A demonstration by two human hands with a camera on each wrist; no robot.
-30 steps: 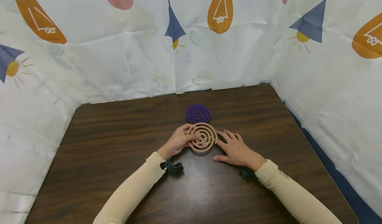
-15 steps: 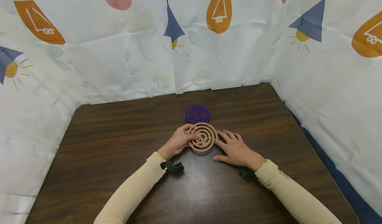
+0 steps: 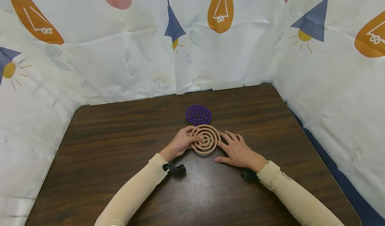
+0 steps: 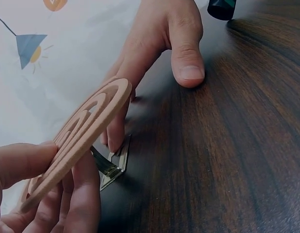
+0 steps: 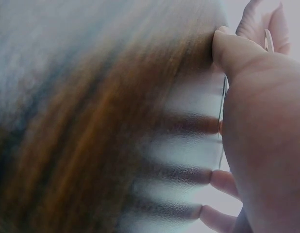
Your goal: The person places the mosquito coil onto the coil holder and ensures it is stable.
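Observation:
A tan mosquito coil (image 4: 87, 138) is pinched by my left hand (image 3: 181, 141), thumb on its upper face and fingers beneath. It tilts over the table, its far edge close to my right fingers. Under it, in the left wrist view, a thin metal coil stand (image 4: 111, 170) lies on the tabletop, with a strip rising toward the coil. My right hand (image 3: 239, 153) rests with spread fingers on the table, a fingertip on the stand's base. Just beyond sits a purple mosquito coil (image 3: 198, 114), apart from both hands.
The dark wood-grain table (image 3: 120, 135) carries everything. A white printed curtain (image 3: 135, 62) hangs along its far edge and both sides. Black wrist cameras (image 3: 174, 168) are worn on both forearms.
My left hand has shifted the tan coil very slightly right and toward me. The right hand has stayed in place.

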